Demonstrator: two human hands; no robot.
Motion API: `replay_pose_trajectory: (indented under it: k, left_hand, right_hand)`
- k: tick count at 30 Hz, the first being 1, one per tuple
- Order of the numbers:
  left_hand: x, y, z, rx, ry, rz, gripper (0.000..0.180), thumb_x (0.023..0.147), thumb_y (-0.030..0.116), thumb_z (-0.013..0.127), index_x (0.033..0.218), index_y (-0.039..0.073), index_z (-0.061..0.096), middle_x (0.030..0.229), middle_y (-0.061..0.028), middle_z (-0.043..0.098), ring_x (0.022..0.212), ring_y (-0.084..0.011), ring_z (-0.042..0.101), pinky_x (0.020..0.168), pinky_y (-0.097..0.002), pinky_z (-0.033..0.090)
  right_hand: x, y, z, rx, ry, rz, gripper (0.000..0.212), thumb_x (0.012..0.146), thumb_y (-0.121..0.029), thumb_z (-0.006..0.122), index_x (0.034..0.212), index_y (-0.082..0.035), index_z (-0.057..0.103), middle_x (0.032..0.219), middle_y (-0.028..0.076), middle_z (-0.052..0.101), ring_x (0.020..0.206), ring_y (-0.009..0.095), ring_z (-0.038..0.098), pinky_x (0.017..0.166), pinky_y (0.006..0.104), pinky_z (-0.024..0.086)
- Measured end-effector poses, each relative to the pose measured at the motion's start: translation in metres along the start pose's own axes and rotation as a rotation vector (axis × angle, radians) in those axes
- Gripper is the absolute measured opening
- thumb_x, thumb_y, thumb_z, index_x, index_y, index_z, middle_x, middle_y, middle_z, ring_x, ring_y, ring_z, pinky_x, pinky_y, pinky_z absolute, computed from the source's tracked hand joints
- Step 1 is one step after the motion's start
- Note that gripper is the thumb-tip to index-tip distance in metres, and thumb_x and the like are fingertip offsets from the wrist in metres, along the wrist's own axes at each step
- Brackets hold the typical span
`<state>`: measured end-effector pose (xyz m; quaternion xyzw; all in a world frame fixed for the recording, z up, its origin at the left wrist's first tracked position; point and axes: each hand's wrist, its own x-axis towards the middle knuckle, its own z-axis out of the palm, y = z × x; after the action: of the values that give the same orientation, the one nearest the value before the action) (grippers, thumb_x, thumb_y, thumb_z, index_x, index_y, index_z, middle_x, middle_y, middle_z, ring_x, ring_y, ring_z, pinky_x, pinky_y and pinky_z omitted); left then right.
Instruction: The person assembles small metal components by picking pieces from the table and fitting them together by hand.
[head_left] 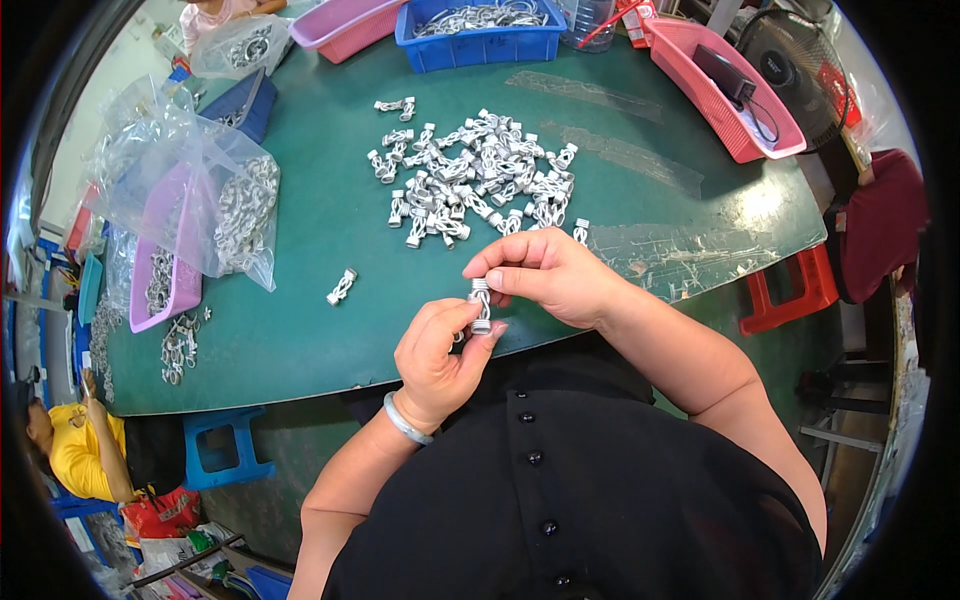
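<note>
Close to the table's front edge I hold a small grey-white cable bundle [481, 312] upright between both hands. My left hand [437, 358] is closed round its lower part, with the thumb at the bottom end. The thumb and forefinger of my right hand [552, 277] pinch it at the top. Just beyond my hands lies a loose pile of similar cable bundles [490, 165] on the green table [330, 340]. One single bundle [342, 286] rests apart, left of my hands.
At the left, a clear plastic bag [245, 215] of pieces leans by a purple basket [185, 285]. A blue bin [480, 48] and a pink basket [345, 28] stand at the back. Another pink basket [760, 140] and a fan [790, 70] are at the right. A person in yellow [85, 455] sits far left.
</note>
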<state>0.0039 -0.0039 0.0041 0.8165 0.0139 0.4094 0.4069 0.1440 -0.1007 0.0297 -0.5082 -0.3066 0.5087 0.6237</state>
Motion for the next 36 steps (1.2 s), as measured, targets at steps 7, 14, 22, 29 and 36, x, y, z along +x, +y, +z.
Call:
replay_pose_trajectory:
  k: [7, 14, 22, 29, 36]
  left_hand:
    - [0.001, 0.000, -0.003, -0.043, -0.020, -0.067, 0.027, 0.069, -0.004, 0.065, 0.093, 0.000, 0.054, 0.078, -0.0081, 0.056, 0.063, -0.0118, 0.051, 0.056, -0.0209, 0.042]
    - [0.003, -0.001, -0.004, -0.457, 0.117, -0.499, 0.026, 0.078, 0.002, 0.058, 0.104, -0.003, 0.053, 0.080, -0.0032, 0.055, 0.062, -0.0062, 0.049, 0.056, -0.0174, 0.041]
    - [0.007, -0.002, -0.005, -0.620, 0.131, -0.633, 0.026, 0.080, 0.003, 0.055, 0.105, -0.004, 0.051, 0.078, -0.0033, 0.055, 0.061, -0.0064, 0.050, 0.055, -0.0181, 0.041]
    - [0.007, -0.003, -0.004, -0.635, 0.128, -0.646, 0.025, 0.081, 0.002, 0.053, 0.105, -0.004, 0.051, 0.077, -0.0036, 0.054, 0.060, -0.0075, 0.050, 0.055, -0.0196, 0.041]
    - [0.008, -0.003, -0.005, -0.623, 0.125, -0.644, 0.024, 0.081, 0.001, 0.053, 0.104, -0.003, 0.052, 0.077, -0.0030, 0.054, 0.060, -0.0070, 0.050, 0.055, -0.0192, 0.041]
  right_hand:
    - [0.001, 0.004, -0.003, 0.063, -0.040, -0.007, 0.016, 0.082, -0.002, 0.050, 0.096, 0.002, 0.057, 0.082, 0.005, 0.060, 0.072, 0.009, 0.055, 0.067, 0.0217, 0.045]
    - [-0.002, 0.004, -0.001, 0.084, -0.060, -0.004, 0.013, 0.078, -0.002, 0.056, 0.090, 0.000, 0.053, 0.081, 0.004, 0.058, 0.070, 0.009, 0.055, 0.066, 0.0219, 0.045]
    - [-0.005, 0.007, 0.005, 0.107, -0.042, -0.023, 0.015, 0.074, 0.002, 0.059, 0.086, -0.002, 0.051, 0.080, 0.004, 0.058, 0.071, 0.008, 0.055, 0.066, 0.0203, 0.045]
    - [-0.005, 0.011, 0.006, 0.113, -0.036, -0.021, 0.015, 0.074, 0.002, 0.060, 0.084, -0.002, 0.051, 0.080, 0.003, 0.058, 0.073, 0.007, 0.055, 0.068, 0.0196, 0.044]
    - [-0.007, 0.011, 0.009, 0.137, -0.026, -0.013, 0.015, 0.073, 0.002, 0.059, 0.085, -0.001, 0.051, 0.078, 0.002, 0.056, 0.072, 0.006, 0.053, 0.066, 0.0189, 0.043]
